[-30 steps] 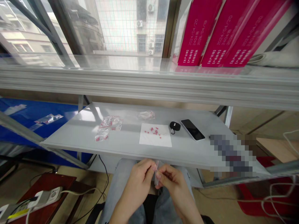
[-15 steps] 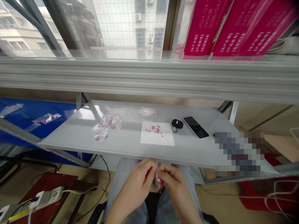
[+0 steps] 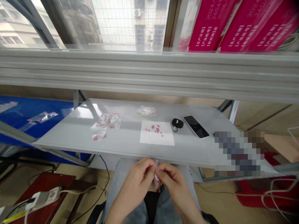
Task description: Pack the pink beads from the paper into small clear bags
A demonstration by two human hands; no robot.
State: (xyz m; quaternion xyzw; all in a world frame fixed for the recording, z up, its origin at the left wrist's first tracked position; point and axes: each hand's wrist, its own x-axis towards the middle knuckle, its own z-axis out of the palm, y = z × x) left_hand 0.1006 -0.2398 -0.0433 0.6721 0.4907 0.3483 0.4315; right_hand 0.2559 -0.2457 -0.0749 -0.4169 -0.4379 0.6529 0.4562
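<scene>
Over my lap, just below the table's front edge, both hands pinch a small clear plastic bag. My left hand grips its upper left side, fingers curled in. On the other side my right hand holds it with thumb and fingers together. Something reddish shows low in the bag, partly hidden by my fingers. On the table, a white paper sheet carries several small pink-red pieces. Left of it lie several clear zip bags with similar pieces inside. More clear bags lie behind the paper.
Right of the paper are a round black case with a clip and a smartphone. A blurred-out patch covers the table's right end. A metal shelf beam spans above the table. A power strip sits on a brown stool at lower left.
The view has shifted slightly. Both hands keep their pinch on the small bag, with only a slight movement of the fingers. The things on the table lie as before.
</scene>
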